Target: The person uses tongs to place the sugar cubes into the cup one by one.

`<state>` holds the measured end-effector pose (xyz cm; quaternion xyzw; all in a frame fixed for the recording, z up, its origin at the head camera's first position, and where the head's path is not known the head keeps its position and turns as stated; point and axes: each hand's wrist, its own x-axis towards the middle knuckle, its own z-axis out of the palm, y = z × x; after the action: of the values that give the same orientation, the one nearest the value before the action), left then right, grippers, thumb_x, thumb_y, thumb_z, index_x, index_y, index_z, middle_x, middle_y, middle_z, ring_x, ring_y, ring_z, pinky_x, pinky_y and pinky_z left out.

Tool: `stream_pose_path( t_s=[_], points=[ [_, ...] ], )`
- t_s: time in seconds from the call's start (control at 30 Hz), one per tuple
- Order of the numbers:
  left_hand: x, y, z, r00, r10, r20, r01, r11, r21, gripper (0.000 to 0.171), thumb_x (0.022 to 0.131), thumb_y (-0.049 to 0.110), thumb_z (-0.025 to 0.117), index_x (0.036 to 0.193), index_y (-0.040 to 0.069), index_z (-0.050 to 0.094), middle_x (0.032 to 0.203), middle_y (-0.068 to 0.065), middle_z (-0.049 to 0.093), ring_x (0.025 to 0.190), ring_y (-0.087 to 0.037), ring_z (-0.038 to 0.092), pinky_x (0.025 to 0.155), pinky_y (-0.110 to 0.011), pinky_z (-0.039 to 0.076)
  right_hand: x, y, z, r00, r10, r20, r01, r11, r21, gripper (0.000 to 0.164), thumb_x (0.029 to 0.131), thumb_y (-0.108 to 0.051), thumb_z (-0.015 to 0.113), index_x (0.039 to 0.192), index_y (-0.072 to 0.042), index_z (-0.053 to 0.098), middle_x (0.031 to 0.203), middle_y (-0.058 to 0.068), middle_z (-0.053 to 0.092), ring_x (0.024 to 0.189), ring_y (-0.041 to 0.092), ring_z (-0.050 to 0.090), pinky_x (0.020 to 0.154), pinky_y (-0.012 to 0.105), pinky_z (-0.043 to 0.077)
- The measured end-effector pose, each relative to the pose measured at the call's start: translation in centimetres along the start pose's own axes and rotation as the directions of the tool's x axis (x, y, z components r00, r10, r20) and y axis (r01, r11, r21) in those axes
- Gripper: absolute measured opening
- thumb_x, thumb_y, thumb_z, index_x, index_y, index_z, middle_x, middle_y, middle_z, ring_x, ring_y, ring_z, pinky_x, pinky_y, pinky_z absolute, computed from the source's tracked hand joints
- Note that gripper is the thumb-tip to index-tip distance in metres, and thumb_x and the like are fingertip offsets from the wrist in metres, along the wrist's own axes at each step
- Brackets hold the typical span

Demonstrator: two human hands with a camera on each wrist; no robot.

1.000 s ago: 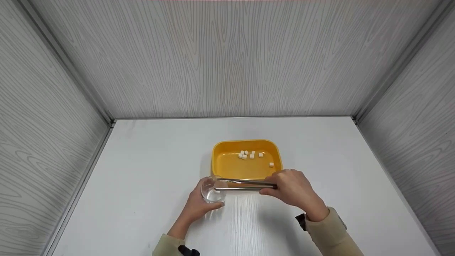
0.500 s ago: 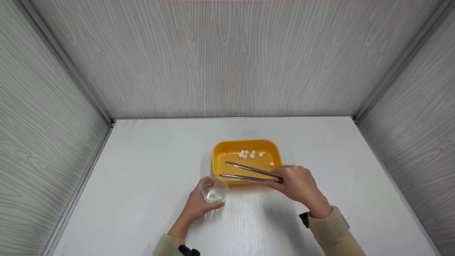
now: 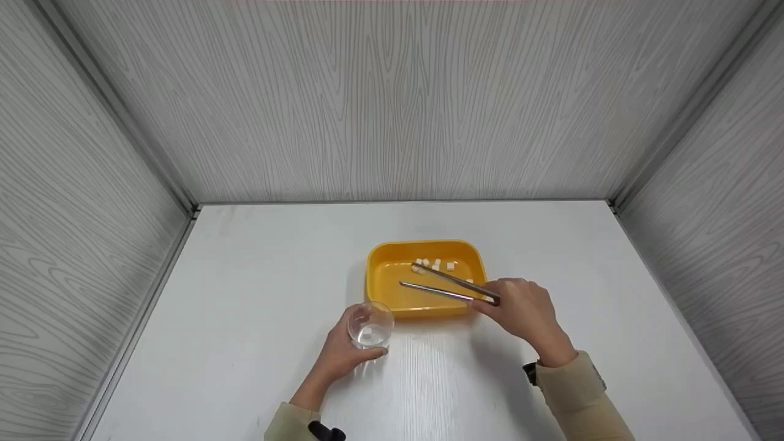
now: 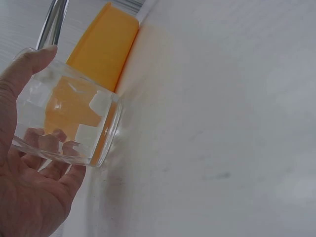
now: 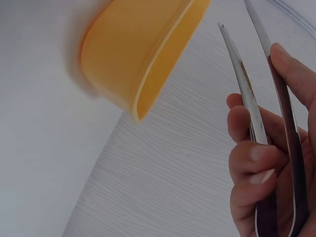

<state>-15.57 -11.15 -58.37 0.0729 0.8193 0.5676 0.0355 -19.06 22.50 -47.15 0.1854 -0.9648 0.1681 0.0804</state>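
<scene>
My left hand (image 3: pixel 339 354) grips a clear glass (image 3: pixel 378 318) at the front left corner of the yellow tray (image 3: pixel 422 313). White cubes (image 4: pixel 87 134) show inside the glass in the left wrist view. With my right hand (image 3: pixel 522 311) I hold metal tongs (image 3: pixel 436 290), fingers on one arm and thumb on the other. The tongs' arms stand apart with nothing between their tips, over the tray. Several small white cubes (image 3: pixel 451 266) lie toward the back of the tray, some partly hidden behind the tongs.
A white tabletop (image 3: pixel 275 263) carries the tray. Grey wood-grain panels close it in at the back (image 3: pixel 392 104), the left (image 3: pixel 79 202) and the right (image 3: pixel 716 184).
My right hand has drawn the tongs out of the glass, back and right to over the tray. Their arms have spread wider. The left hand and glass have stayed nearly still.
</scene>
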Motion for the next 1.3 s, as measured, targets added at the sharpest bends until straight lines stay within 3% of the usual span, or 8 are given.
stream_pose_path(
  t_s=[0.23,0.5,0.83,1.0,1.17,1.3],
  points=[
    [-0.1,-0.2,-0.1,1.000,0.011,0.003,-0.011,1.000,-0.017,0.090,0.066,0.026,0.091,0.140,0.013,0.042,0.138,-0.008,0.053,0.130,-0.030,0.046,0.110,-0.052,0.035,0.5,0.9,0.5,0.999,0.033,-0.025,-0.032,0.999,0.010,0.033,0.075,-0.044,0.082,0.085,-0.014,0.076,0.061,-0.007,0.054,0.052,0.012,0.044,0.045,0.028,0.038],
    [-0.2,-0.3,0.0,1.000,0.007,0.004,-0.007,1.000,-0.009,0.090,0.066,0.027,0.092,0.140,0.013,0.042,0.138,-0.008,0.054,0.130,-0.030,0.047,0.109,-0.051,0.035,0.8,1.6,0.7,0.998,0.063,0.003,-0.063,0.998,-0.023,0.041,0.073,-0.047,0.082,0.092,-0.011,0.077,0.064,-0.004,0.059,0.053,0.014,0.047,0.046,0.028,0.042],
    [0.0,-0.1,0.0,1.000,0.007,-0.005,-0.007,1.000,0.001,0.089,0.066,0.024,0.092,0.139,0.014,0.042,0.138,-0.007,0.054,0.129,-0.029,0.048,0.109,-0.051,0.036,1.2,2.4,1.0,0.996,0.076,0.052,-0.073,0.996,-0.046,0.035,0.073,-0.039,0.085,0.090,-0.009,0.077,0.070,-0.001,0.064,0.054,0.016,0.050,0.048,0.030,0.046],
    [0.0,0.0,0.1,1.000,0.003,-0.007,-0.003,1.000,0.016,0.089,0.066,0.023,0.092,0.139,0.015,0.042,0.137,-0.008,0.054,0.129,-0.029,0.048,0.110,-0.051,0.035,1.4,2.7,1.1,0.995,0.089,0.056,-0.085,0.994,-0.071,0.030,0.076,-0.040,0.083,0.085,-0.012,0.076,0.066,-0.003,0.061,0.055,0.017,0.051,0.047,0.032,0.045],
    [0.0,0.0,0.1,1.000,-0.003,-0.005,0.003,1.000,0.016,0.089,0.066,0.023,0.092,0.139,0.014,0.042,0.138,-0.009,0.054,0.129,-0.030,0.048,0.110,-0.051,0.035,1.8,2.8,1.2,0.993,0.094,0.065,-0.088,0.992,-0.086,0.029,0.079,-0.040,0.080,0.077,-0.013,0.073,0.057,-0.005,0.051,0.052,0.017,0.044,0.044,0.030,0.037],
    [0.0,0.1,0.1,1.000,-0.010,-0.007,0.010,1.000,0.015,0.089,0.066,0.024,0.092,0.139,0.015,0.042,0.138,-0.009,0.053,0.130,-0.030,0.047,0.110,-0.051,0.035,2.0,2.8,1.2,0.993,0.095,0.075,-0.087,0.991,-0.102,0.030,0.079,-0.041,0.080,0.081,-0.011,0.076,0.058,-0.005,0.052,0.051,0.017,0.044,0.044,0.030,0.036]
  ],
)
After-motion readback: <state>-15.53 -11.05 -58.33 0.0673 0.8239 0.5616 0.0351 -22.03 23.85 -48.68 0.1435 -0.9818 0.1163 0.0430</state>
